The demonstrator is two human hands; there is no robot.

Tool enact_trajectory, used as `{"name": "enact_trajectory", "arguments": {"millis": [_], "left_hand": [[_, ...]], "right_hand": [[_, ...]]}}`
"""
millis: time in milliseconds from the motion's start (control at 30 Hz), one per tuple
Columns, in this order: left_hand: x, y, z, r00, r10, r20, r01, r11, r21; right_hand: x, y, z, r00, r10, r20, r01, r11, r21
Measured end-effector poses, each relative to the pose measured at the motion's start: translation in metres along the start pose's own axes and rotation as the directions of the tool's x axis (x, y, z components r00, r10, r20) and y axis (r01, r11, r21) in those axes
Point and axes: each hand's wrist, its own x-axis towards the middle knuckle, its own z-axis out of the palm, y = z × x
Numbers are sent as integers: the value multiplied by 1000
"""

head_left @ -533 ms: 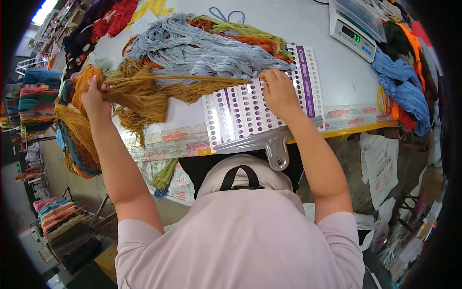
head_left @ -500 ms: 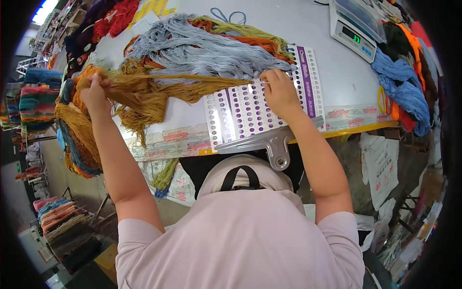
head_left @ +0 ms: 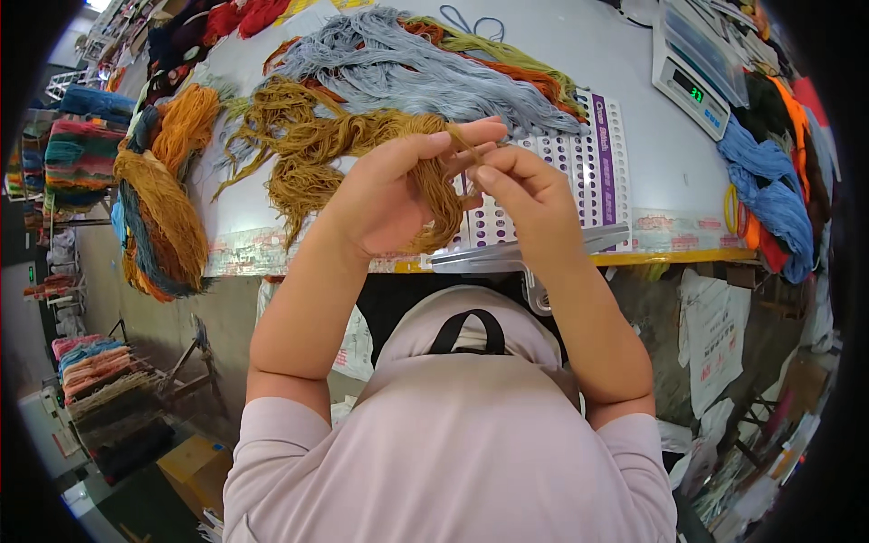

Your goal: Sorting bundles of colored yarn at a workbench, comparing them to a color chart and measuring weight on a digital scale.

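The left hand (head_left: 385,195) is raised with the palm cupped and the fingers mostly extended; a loop of the brown thread (head_left: 442,204) hangs in front of the palm, and whether the fingers grip it cannot be told. The right hand (head_left: 534,199) appears to pinch a thin strand between thumb and forefinger, just beside the left fingertips. The 2 hands are above the front edge of the table (head_left: 652,172), partly covering the perforated card (head_left: 602,172). Progress, as judged from the layout: handling of the brown thread is partial. Done: 1 portion is gathered in a loop at the left hand. Left: the remaining length lies loose and ungathered on the table, left of the card and beside the grey-blue skein (head_left: 398,72). No brown thread is seen fastened in the card's uncovered holes; the covered holes cannot be checked. The metal clip (head_left: 484,258) lies at the card's near edge.
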Motion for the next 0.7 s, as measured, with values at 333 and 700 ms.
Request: {"name": "enact_trajectory", "arguments": {"millis": [333, 700], "left_hand": [[-14, 1, 5, 989, 144, -35, -132, 963, 233], [-16, 1, 5, 989, 150, -16, -144, 969, 200]], "right_hand": [[-18, -8, 8, 1000, 13, 7, -13, 999, -48], [-24, -19, 14, 998, 41, 51, -40, 999, -26]]}}
